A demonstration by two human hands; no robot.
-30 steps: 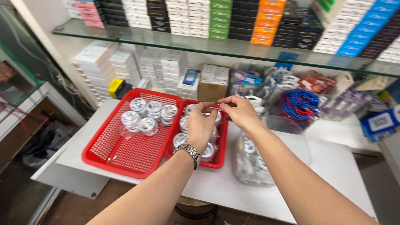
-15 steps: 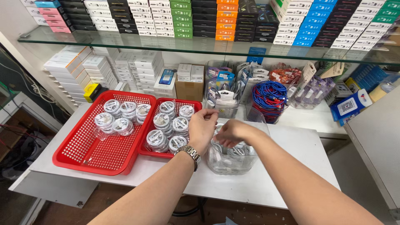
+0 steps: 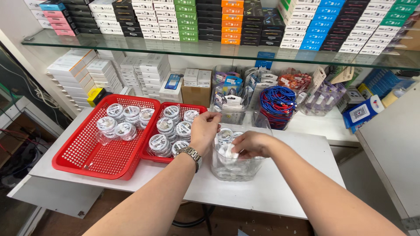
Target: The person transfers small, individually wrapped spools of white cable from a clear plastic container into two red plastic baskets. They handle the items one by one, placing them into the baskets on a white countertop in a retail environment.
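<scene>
- Fingers [image 3: 209,117] of the left hand [image 3: 203,131], earlier pinching up high with the right, now curl loosely over the smaller red basket [image 3: 154,155].
- Right hand [image 3: 249,143] has dropped into the clear bin [image 3: 238,168], fingertips hidden; grip unclear.
- Two red baskets: larger [image 3: 87,150] holds about six coiled cables [image 3: 114,110].

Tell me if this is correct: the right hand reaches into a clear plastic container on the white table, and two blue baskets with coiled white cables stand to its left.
Not quite. The head view shows the baskets are red, not blue. The rest holds: the right hand reaches into the clear plastic container on the white table.
</scene>
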